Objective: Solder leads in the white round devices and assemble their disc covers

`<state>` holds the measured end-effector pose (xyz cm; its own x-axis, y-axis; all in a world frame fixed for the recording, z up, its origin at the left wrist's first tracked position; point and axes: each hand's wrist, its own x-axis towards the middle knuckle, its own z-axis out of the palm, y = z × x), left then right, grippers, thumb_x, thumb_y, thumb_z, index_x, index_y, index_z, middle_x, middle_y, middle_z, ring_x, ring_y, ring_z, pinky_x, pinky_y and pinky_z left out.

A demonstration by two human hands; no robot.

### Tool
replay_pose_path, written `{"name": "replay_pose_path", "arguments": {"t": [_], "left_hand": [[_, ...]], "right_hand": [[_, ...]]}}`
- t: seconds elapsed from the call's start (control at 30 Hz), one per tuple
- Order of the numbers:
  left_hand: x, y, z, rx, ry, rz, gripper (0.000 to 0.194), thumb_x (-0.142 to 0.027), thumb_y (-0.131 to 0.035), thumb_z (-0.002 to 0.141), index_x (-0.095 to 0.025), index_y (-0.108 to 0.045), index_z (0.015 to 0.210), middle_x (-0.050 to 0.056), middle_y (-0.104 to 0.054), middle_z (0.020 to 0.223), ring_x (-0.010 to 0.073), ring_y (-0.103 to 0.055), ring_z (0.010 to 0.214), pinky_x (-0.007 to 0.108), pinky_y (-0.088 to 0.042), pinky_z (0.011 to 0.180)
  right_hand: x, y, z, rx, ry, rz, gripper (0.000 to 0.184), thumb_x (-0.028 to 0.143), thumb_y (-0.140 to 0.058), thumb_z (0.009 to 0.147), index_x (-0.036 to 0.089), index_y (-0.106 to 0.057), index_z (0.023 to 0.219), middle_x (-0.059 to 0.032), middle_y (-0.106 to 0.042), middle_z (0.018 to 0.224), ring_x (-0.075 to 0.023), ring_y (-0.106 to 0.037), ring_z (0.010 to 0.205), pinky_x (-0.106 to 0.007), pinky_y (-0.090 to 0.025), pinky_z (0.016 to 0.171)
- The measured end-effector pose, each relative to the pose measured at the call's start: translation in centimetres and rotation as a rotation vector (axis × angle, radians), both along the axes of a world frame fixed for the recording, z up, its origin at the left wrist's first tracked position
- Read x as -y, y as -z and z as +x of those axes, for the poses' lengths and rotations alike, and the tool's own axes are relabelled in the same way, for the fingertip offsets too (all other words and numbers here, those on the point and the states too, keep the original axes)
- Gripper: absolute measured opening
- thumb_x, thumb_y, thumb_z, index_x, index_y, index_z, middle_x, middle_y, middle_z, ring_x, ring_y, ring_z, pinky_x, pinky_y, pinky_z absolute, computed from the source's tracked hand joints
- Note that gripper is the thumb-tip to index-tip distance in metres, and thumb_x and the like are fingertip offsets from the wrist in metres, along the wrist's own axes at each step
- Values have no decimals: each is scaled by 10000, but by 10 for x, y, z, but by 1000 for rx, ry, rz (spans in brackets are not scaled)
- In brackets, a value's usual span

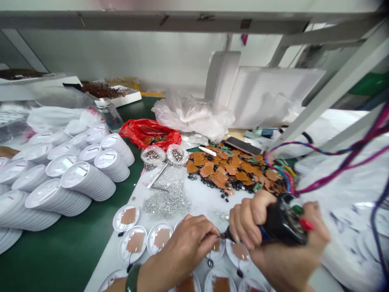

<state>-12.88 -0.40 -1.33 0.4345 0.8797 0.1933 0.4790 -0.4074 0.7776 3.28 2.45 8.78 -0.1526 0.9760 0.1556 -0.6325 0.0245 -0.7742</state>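
My right hand [255, 227] is wrapped round a black electric screwdriver [282, 221], which lies nearly level with its tip pointing left. Wires run up from its back end. Close to that tip, the fingers of my left hand [194, 235] are pinched together; whatever they hold is too small to make out. Beneath both hands sit rows of round white plastic covers [133, 244], each with a square brown circuit board [135, 242] and a short dark lead. My left hand partly hides some of them. A pile of small silver screws [167, 198] lies beyond my left hand.
Leaning stacks of white covers [88, 178] fill the left side. Farther back are loose brown boards [231, 166], a red bag [148, 134], small bags of metal parts [178, 155], tweezers [158, 174] and a phone [243, 145]. Red and blue wires [343, 162] hang at right.
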Motion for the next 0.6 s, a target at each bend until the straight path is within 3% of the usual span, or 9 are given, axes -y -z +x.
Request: {"name": "replay_pose_path", "arguments": {"t": [0.2,0.4,0.6], "left_hand": [[2,2,-2,-81,54,67,194,-204,-504,1059,-206,-640,921,-13,-669,858,150,-616,782,324,-404,784],[5,4,2,14,-6,35,68,-203,-696,954,-204,-688,886,-13,-709,812,162,-644,755,300,-433,739],[6,-4,3,51,-5,-10,97,-107,-730,916,-193,-693,889,-17,-733,841,159,-665,783,295,-441,770]], "right_hand": [[2,-2,3,-19,5,-2,590,705,-526,868,198,-676,605,0,-482,405,-140,-437,347,-266,-404,383],[5,4,0,-27,-35,-14,586,709,-507,887,209,-683,639,1,-498,428,-147,-446,363,-270,-406,382],[7,4,4,-36,-31,-24,605,710,-473,895,205,-680,633,-2,-491,425,-150,-446,364,-278,-400,393]]}}
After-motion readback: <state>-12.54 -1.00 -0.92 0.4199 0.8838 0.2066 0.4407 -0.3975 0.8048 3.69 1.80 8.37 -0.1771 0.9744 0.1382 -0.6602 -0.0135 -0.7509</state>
